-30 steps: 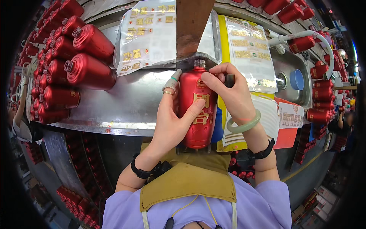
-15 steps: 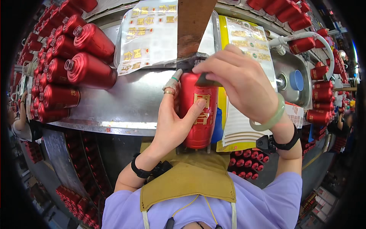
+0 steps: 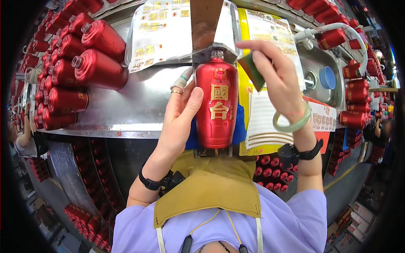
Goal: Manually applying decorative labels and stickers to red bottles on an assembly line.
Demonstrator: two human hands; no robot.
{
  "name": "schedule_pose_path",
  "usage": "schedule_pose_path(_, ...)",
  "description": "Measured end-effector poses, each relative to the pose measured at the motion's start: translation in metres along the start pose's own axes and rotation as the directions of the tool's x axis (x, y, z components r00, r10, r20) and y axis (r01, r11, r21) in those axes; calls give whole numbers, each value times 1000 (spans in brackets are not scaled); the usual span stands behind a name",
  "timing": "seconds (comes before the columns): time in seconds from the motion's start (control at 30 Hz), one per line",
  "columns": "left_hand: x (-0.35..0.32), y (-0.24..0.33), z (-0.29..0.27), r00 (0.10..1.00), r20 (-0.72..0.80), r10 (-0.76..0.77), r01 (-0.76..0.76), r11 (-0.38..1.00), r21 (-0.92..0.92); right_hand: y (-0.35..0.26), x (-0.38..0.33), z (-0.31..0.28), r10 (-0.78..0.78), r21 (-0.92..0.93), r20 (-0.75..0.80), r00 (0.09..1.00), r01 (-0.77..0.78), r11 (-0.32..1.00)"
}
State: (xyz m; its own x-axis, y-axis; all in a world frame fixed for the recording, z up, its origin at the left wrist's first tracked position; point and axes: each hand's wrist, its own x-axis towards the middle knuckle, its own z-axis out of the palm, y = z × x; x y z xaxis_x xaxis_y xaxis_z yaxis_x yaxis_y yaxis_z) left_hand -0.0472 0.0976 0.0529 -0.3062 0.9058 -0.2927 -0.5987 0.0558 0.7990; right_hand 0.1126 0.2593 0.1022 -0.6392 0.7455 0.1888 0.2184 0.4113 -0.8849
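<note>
A red bottle (image 3: 216,130) with gold characters lies on its back in front of me, its glass neck pointing away into a dark notched holder (image 3: 228,52). Beside its left flank is my left hand (image 3: 179,111), thumb raised near the bottle's edge and fingers apart; a white finger cover and a ring are on its index finger. Whether the thumb touches the bottle I cannot tell. My right hand (image 3: 280,80), wearing a pale green bangle, pinches a dark green scouring pad (image 3: 253,71) right of the bottle's shoulder, clear of its surface.
Red bottles (image 3: 101,69) crowd the left side of the metal counter (image 3: 139,107). Sheets of gold labels (image 3: 156,33) lie at the back, around a brown upright post (image 3: 205,21). To the right are a yellow sheet with striped paper (image 3: 268,122), a sink (image 3: 314,74) and a blue bowl (image 3: 327,77).
My right hand has moved off the bottle's shoulder to the right with the pad. My left hand has shifted left, its thumb leaving the bottle's front, so the gold characters now show fully.
</note>
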Motion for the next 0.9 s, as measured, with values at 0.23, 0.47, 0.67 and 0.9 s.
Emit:
schedule_pose_path(0.23,-8,-10,4,995,83,55,-75,962,262,14,-79,48,357,333,85,930,-365,870)
schedule_pose_path(0.47,-10,-13,8,993,70,91,-105,966,236,19,-86,58,357,449,32,934,-333,829)
schedule_pose_path(0.67,-10,-10,8,990,95,106,-126,961,245,19,-86,53,358,469,49,933,-338,816)
schedule_pose_path(0.9,-4,-18,12,990,33,136,-140,950,278,6,-48,43,385,382,42,922,-371,846)
